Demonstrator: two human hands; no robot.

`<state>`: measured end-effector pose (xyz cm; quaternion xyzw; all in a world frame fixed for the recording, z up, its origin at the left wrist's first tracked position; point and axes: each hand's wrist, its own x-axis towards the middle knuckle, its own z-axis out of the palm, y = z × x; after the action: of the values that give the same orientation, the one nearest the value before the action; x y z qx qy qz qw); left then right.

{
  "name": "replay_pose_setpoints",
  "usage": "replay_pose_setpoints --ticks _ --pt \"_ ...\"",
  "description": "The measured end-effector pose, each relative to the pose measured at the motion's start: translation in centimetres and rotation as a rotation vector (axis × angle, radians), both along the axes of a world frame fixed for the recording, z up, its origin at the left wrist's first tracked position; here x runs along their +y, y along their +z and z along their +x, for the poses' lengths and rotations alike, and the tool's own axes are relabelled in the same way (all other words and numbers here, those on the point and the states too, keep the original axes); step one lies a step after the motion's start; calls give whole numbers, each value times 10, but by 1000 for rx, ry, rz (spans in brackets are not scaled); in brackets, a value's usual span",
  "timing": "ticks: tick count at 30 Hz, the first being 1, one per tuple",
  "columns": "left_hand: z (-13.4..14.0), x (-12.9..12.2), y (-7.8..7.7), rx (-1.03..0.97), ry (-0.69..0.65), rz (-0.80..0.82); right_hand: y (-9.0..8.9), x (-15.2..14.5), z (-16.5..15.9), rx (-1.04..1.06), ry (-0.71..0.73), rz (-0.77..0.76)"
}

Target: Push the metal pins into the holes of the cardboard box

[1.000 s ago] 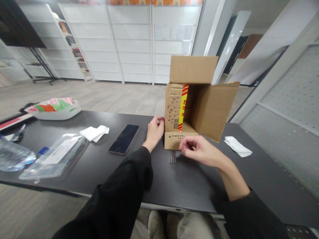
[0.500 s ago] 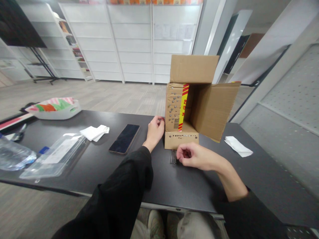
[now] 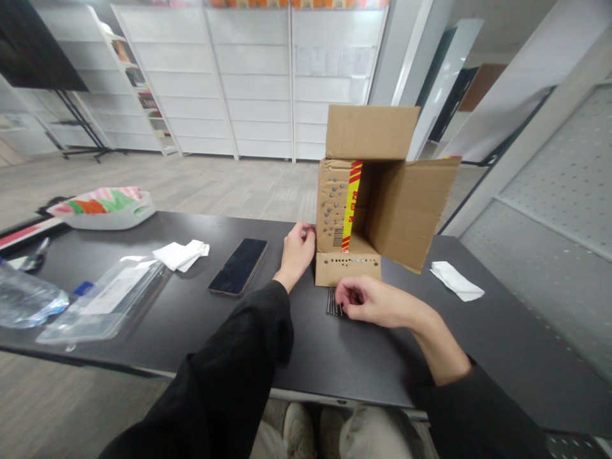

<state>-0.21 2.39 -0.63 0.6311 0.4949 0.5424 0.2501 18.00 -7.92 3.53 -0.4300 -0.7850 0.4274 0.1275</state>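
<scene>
An open cardboard box [image 3: 400, 210] stands on the dark table, its front panel and lower flap dotted with small holes and round metal heads. My left hand [image 3: 297, 250] rests at the box's left side, fingers curled together; whatever they hold is hidden. Just below the lower flap lies a row of several thin metal nails [image 3: 331, 302]. Over the right end of that row, my right hand [image 3: 368, 299] is closed in a pinch on a nail, whose lower end shows under the fingers.
Left of my left arm lies a phone [image 3: 238, 267]. Farther left are a folded tissue [image 3: 182, 255], a clear plastic case [image 3: 108, 303], a plastic bottle [image 3: 29, 296] and a white basket [image 3: 112, 219] with colourful cloth. Another tissue [image 3: 458, 281] lies right of the box.
My right hand has shifted slightly left over the nails, and a nail end now shows below its fingertips. The left hand and the box stay put.
</scene>
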Motion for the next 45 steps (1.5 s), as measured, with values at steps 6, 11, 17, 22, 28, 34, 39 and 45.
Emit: replay_pose_setpoints --ticks 6,11,17,22,28,34,39,45 --pt "1 -1 2 -12 -7 -2 0 1 -1 -32 14 21" --pt "1 -2 3 -9 -1 -17 0 1 -1 -41 3 42" --pt "1 1 0 -9 2 8 0 1 -1 -39 -2 39" --pt "1 -1 2 -6 -2 2 1 0 -3 -24 -13 12" --pt "0 -2 2 7 0 6 0 -1 -3 -18 -18 34" --pt "0 0 0 -7 -8 8 0 2 -3 34 -130 184" --pt "0 0 1 -4 -2 4 -3 11 2 -23 -303 359" --pt "0 0 1 7 9 -6 -9 18 12 -95 -474 485"
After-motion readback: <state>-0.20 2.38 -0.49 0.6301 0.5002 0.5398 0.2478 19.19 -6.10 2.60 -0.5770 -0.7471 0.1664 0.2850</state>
